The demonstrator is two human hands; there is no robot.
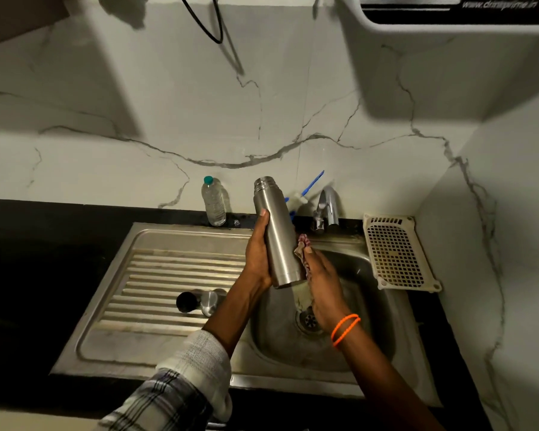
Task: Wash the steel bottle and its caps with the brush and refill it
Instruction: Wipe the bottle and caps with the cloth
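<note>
steel bottle [277,237] is held uncapped over the sink [364,272], mouth tilted away. left hand [257,255] wraps its side to steady it, while right hand [322,290] presses a cloth [302,295] on its base, probably wiping. caps [199,301] lie left of the sink basin, likely draining, brush [305,192] behind it. only partial "www.d...prime.in" is readable.

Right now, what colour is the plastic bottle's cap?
Teal green; the plastic bottle's cap shows clearly in the head view, at the wall.

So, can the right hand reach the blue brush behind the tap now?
Probably not yet: the right hand holds a cloth against the steel bottle, and that bottle stands before the brush.
</note>
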